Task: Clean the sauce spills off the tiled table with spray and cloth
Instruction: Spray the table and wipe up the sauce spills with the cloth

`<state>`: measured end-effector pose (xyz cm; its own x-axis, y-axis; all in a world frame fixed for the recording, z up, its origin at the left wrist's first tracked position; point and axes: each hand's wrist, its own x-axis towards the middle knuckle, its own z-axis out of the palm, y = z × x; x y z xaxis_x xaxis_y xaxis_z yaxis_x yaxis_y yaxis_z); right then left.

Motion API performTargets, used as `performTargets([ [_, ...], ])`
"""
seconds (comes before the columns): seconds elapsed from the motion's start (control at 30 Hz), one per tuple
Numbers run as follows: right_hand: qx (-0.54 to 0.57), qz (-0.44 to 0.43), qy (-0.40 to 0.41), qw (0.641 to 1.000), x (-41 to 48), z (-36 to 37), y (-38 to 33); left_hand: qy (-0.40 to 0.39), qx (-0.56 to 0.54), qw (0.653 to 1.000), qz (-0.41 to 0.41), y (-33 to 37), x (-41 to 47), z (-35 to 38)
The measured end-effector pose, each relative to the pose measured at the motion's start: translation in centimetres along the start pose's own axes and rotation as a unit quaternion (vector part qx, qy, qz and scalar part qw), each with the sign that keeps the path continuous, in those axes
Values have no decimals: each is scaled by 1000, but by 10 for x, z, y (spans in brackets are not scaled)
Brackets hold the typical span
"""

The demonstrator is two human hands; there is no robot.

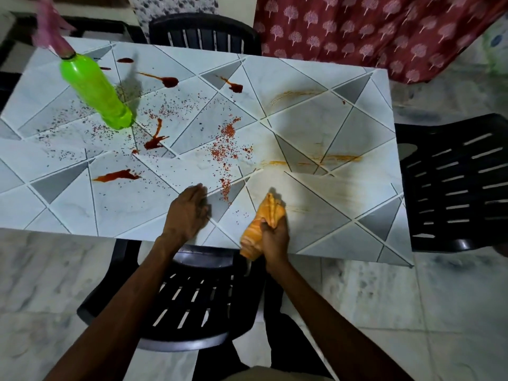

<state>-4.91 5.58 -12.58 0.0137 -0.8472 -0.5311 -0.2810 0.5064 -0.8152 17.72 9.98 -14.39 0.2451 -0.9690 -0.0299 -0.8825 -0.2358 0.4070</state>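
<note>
— Where was the cloth (261,215)?
— Bunched up in the right hand (275,239), whose fingers were curled around it. The tip of the orange wad lay on the tiled surface (110,210), near the front edge and right of the middle.
— And the left hand (189,210)?
— Palm down on the surface beside the cloth but apart from it, fingers relaxed and holding nothing, just below a trail of red specks (226,133).
— The spray?
— A green spray bottle (94,92) stood on the far left part of the surface, well apart from both hands. Its pink head (49,26) was too blurred to make out.
— What about the sauce?
— Dark red sauce spills (170,81) lay across the left and middle tiles, among the scattered specks. On the right half, only pale orange smears (341,158) showed.
— Anything around the surface?
— Black slatted chairs. The near chair (192,298) sat under the front edge by the person, the right chair (453,182) at the right end, the far chair (203,31) behind. A red patterned fabric (371,31) hung beyond the far right corner.
</note>
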Motion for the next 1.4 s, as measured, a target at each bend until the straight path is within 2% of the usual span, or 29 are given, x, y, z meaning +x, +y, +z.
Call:
performTargets([
  [0.23,10,-17,10,1000,16,126,-51,-67,106,992,16,-85,7,-4],
  [0.43,41,-10,-28,999,40,187,-88,-60,74,995,15,-122,16,-29],
  [0.57,47,-16,-35,998,55,160,-63,-79,65,994,30,-132,26,-35],
  [0.7,75,-35,30,996,-4,89,-72,-102,59,993,26,-135,35,-36],
  [0.87,59,-13,93,994,-30,12,-21,-98,64,993,30,-132,38,-32],
  [1.0,92,28,102,990,-24,28,6,-91,66,993,16,-130,37,-28],
  [1.23,121,28,14,992,20,147,-35,-79,51,995,9,-130,38,-22],
  [1.4,93,18,-95,991,51,194,-75,-57,61,996,24,-134,39,-17],
])
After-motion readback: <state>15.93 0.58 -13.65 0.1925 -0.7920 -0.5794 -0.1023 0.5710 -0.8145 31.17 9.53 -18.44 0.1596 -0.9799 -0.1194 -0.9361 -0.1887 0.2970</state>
